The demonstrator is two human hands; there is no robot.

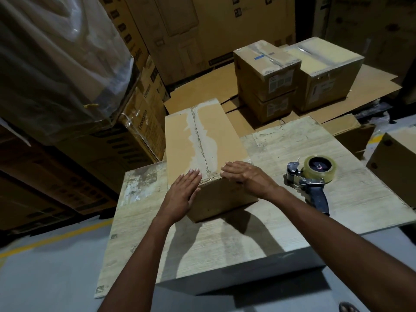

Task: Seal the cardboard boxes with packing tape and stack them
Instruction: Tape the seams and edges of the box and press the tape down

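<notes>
Lying long on the table [292, 154], cardboard box [180, 140] shows torn seam.

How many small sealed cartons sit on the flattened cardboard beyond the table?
3: an upper carton stacked on a lower carton, and a taller carton just right of them. More may be hidden behind these.

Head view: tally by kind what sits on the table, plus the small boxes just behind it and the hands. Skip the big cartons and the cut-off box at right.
Cardboard box on the table: 1
Stacked boxes behind the table: 3
Tape dispenser: 1
Hands: 2, left hand and right hand
Total: 7
</notes>
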